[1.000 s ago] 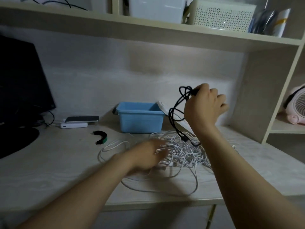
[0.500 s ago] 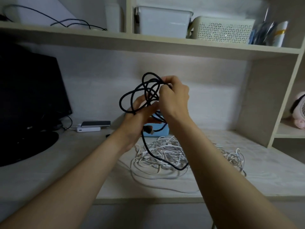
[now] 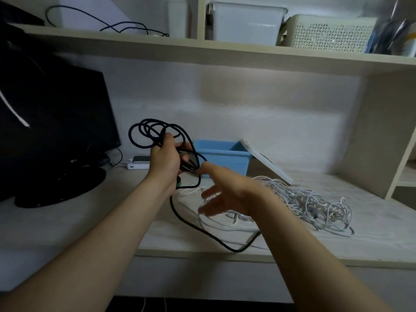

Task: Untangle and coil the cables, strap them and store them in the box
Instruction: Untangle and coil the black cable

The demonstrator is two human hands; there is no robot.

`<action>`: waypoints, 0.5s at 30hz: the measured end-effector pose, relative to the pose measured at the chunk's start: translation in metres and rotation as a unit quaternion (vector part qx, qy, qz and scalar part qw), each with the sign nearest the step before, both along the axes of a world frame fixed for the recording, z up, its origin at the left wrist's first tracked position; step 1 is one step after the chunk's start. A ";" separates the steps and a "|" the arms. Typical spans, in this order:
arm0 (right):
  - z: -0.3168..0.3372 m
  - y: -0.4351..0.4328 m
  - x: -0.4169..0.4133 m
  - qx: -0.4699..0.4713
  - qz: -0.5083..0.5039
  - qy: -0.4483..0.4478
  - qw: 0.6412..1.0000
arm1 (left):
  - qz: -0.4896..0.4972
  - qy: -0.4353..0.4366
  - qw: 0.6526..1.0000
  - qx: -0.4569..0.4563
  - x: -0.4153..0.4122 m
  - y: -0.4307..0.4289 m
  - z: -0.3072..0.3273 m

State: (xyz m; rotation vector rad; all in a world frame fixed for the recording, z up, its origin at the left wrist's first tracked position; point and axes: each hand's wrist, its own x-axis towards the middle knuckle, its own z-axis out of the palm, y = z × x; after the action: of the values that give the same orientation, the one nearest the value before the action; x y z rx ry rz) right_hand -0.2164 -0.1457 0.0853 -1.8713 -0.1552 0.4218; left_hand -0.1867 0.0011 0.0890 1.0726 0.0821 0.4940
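My left hand grips a black cable whose loops stand above the fist, while its tail hangs down and sweeps over the desk edge. My right hand hovers just right of it with fingers spread, blurred, holding nothing. A tangled heap of white cables lies on the desk under and right of the right hand. The open blue box stands behind the hands, its white lid leaning on its right side. A black and green strap peeks out below my left wrist.
A dark monitor on its round base fills the left. A phone on a white power bank lies by the wall. Shelf above carries white bins and a perforated basket. A cabinet side panel bounds the right.
The black cable passed from both hands to my left hand alone and moved left and lower. My right hand let go and dropped toward the white cables.
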 end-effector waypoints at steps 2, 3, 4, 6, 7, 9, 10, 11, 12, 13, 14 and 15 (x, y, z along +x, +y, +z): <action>-0.007 -0.002 -0.005 -0.048 0.093 0.020 0.994 | -0.003 -0.002 1.000 0.006 0.000 0.005 0.000; -0.011 -0.002 -0.006 -0.083 0.129 0.018 0.988 | -0.001 -0.001 1.000 0.017 0.000 0.005 0.000; -0.013 -0.002 -0.007 -0.123 0.165 0.020 0.978 | 0.002 -0.001 1.000 0.026 -0.001 0.006 -0.001; -0.012 -0.003 -0.006 -0.209 0.246 0.019 0.946 | 0.004 -0.001 0.999 0.041 -0.002 0.006 0.000; -0.010 -0.003 -0.005 -0.247 0.288 0.009 0.925 | 0.005 0.002 0.998 0.056 -0.003 0.007 0.001; -0.008 -0.005 -0.004 -0.272 0.336 -0.006 0.902 | 0.020 0.019 0.992 0.120 -0.003 0.011 0.001; -0.006 -0.006 -0.004 -0.257 0.329 -0.013 0.909 | 0.033 0.028 0.985 0.165 -0.002 0.013 0.000; -0.003 -0.006 -0.003 -0.234 0.299 -0.024 0.925 | 0.048 0.035 0.976 0.208 -0.002 0.015 -0.001; 0.002 -0.006 -0.002 -0.215 0.254 -0.053 0.942 | 0.064 0.044 0.966 0.246 0.000 0.017 -0.004; 0.006 -0.006 -0.002 -0.203 0.199 -0.100 0.953 | 0.076 0.055 0.956 0.277 -0.001 0.018 -0.006; 0.012 -0.006 -0.002 -0.193 0.144 -0.163 0.957 | 0.081 0.067 0.947 0.302 0.000 0.019 -0.008; 0.018 -0.006 -0.004 -0.173 0.096 -0.229 0.953 | 0.068 0.079 0.944 0.314 -0.001 0.020 -0.010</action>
State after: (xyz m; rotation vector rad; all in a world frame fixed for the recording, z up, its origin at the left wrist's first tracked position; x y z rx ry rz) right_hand -0.2204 -0.1512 0.1029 -2.2892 -0.6130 0.1412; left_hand -0.1879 0.0210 0.0794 1.7420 0.1455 0.5740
